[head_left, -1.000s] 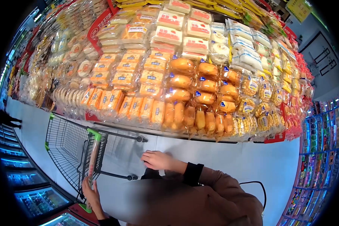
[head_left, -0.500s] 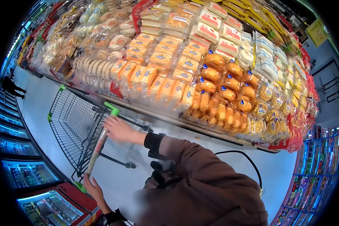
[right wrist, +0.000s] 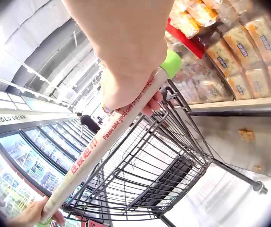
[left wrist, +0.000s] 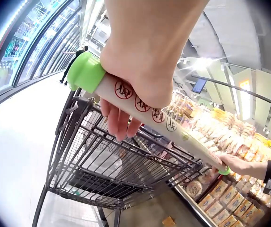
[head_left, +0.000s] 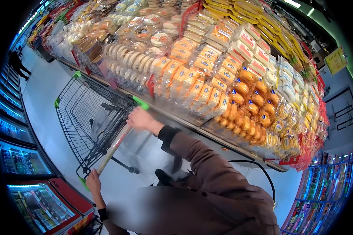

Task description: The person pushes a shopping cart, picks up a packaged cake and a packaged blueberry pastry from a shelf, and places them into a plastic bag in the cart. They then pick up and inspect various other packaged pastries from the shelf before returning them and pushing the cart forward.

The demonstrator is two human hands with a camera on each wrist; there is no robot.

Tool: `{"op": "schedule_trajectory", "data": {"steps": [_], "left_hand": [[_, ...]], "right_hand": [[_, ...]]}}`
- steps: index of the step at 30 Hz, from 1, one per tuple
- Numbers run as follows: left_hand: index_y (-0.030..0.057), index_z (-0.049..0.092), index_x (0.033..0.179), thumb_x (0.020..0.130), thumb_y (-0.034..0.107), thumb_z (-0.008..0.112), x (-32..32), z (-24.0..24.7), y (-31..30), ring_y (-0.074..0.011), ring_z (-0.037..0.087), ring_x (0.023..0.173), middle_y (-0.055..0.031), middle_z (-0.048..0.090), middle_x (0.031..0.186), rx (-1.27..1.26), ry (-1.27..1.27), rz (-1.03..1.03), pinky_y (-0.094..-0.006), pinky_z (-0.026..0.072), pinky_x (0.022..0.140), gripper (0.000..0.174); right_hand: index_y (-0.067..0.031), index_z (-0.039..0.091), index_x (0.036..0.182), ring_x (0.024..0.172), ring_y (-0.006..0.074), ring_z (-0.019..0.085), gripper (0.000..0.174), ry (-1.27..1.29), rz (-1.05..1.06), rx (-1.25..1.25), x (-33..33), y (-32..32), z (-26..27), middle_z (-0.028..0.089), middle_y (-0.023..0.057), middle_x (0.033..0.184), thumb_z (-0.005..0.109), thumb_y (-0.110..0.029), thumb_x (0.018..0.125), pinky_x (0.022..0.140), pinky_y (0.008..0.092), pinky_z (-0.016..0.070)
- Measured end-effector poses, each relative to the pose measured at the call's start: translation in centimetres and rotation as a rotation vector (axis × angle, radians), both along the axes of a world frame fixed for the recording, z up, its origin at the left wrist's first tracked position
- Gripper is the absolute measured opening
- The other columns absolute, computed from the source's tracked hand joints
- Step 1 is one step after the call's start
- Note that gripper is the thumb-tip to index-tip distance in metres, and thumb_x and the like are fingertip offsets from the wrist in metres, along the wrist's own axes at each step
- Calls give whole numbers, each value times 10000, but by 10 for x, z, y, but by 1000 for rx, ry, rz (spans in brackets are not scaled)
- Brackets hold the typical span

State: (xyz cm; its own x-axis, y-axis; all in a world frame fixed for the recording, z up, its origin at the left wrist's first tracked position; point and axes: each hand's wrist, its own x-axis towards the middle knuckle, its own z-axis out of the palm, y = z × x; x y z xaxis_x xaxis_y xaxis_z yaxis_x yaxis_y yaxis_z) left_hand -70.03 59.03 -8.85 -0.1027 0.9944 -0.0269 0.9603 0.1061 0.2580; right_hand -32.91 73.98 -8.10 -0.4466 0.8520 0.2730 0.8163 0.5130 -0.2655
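Two grips, the left hand (head_left: 93, 181) and right hand (head_left: 141, 119), each clenched round one end of the single cart handle (head_left: 113, 150) printed in red "Please take good care", hold one black wire shopping cart (head_left: 82, 113) on the floor (head_left: 43, 98) along the edge of the bread shelf (head_left: 208, 131), facing coolers (head_left: 15, 160) signed "COLD DRINK".

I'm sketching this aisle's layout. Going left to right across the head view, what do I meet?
freezer cases → left hand → cart handle → right hand → packaged bread → far shelves
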Motion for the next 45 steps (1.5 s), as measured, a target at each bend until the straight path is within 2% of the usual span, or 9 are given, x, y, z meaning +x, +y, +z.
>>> {"op": "schedule_trajectory", "data": {"steps": [2, 3, 8, 12, 13, 17, 26, 33, 45], "left_hand": [[60, 652, 682, 943, 391, 259, -5, 3, 13, -264, 602, 561, -75, 597, 551, -181, -66, 36, -369, 460, 604, 577], [59, 644, 646, 937, 409, 248, -6, 6, 17, -255, 602, 550, -70, 586, 525, -238, -99, 40, -363, 464, 606, 604], [57, 613, 517, 910, 472, 227, -1, 20, 26, -227, 595, 498, -48, 529, 417, -413, -143, 107, -342, 482, 620, 690], [22, 615, 534, 903, 438, 272, 0, 18, 23, -311, 604, 590, -150, 566, 511, -248, -58, 41, -391, 478, 640, 653], [-1, 626, 575, 896, 418, 309, 2, 25, 24, -362, 597, 641, -213, 575, 582, -273, -89, 52, -435, 470, 653, 615], [-28, 634, 651, 887, 403, 340, -9, 4, 25, -401, 585, 649, -250, 583, 666, -239, -56, 66, -485, 457, 647, 573], [-26, 627, 625, 886, 391, 333, -8, 22, 43, -403, 574, 613, -233, 576, 626, -187, 51, 86, -479, 457, 636, 573], [-13, 621, 584, 877, 370, 373, -24, 20, 74, -393, 573, 596, -226, 572, 608, -149, 73, 123, -471, 454, 604, 542], [-5, 603, 543, 853, 354, 440, -78, 2, 135, -384, 555, 548, -217, 552, 565, -61, 101, 174, -473, 442, 560, 501]], "right_hand": [[-56, 643, 682, 744, 289, 567, 417, -118, -23, -122, -9, 5, 5, 605, 120, 675, 428, -372, 848, 763, 373, 397], [-49, 657, 653, 703, 311, 597, 487, -141, -28, -146, -14, 8, 5, 625, 149, 674, 393, -410, 846, 699, 403, 429], [-72, 680, 722, 733, 288, 633, 436, -292, -33, -346, -30, 19, 22, 657, 123, 756, 376, -371, 815, 642, 404, 483], [-55, 652, 609, 608, 306, 618, 416, -228, -75, -201, -32, 19, 11, 622, 144, 623, 417, -350, 784, 571, 411, 480], [-56, 646, 587, 580, 310, 610, 413, -214, -71, -153, -33, 18, 8, 609, 145, 594, 423, -346, 781, 556, 412, 476], [-57, 624, 524, 497, 318, 584, 413, -188, -80, -47, -33, 17, 4, 572, 148, 515, 442, -334, 771, 510, 414, 462], [-53, 617, 502, 489, 317, 584, 419, -163, -78, -77, -47, 41, 4, 564, 152, 502, 455, -329, 773, 499, 414, 457], [-86, 574, 435, 381, 289, 507, 355, 41, 30, 248, -63, 76, -15, 496, 118, 413, 523, -267, 735, 411, 392, 405], [-80, 578, 438, 386, 291, 519, 360, 63, 6, 62, -113, 145, -13, 531, 120, 447, 523, -285, 729, 408, 394, 407]]}}
